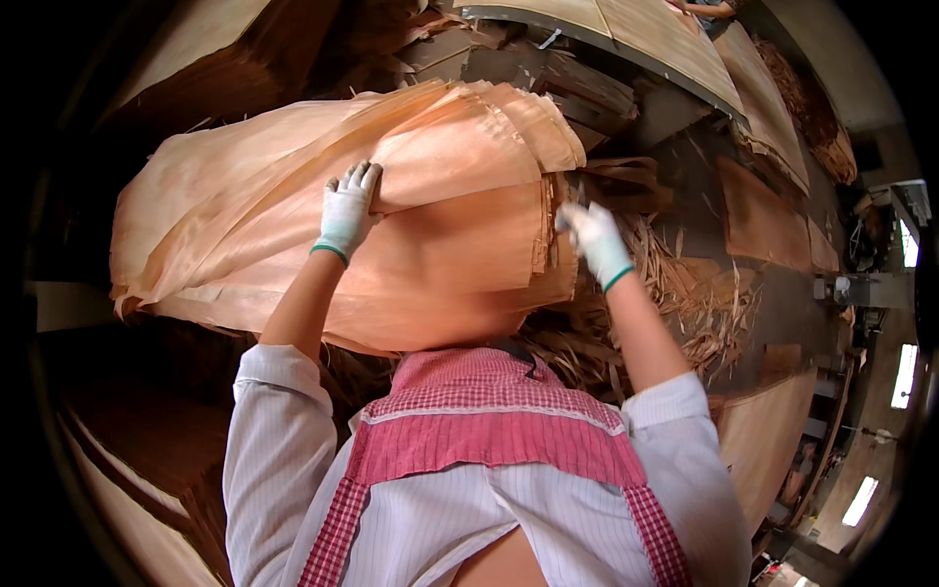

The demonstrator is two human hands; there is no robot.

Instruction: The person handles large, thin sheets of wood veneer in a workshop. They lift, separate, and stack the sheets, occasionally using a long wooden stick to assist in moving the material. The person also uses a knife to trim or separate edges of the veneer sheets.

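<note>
Veneer sheets (440, 240): a broad tan stack reaching from nine o'clock to one, layered ends toward two.
Left hand (346, 211): gloved, at ten o'clock, laid on the upper sheets, fingers (365, 178) extended.
Right hand (595, 238): gloved, at two o'clock, near the layered ends; blurred, so I cannot tell whether its fingers grip anything.
Wood scraps (699, 308): thin strips heaped at three o'clock.
</note>
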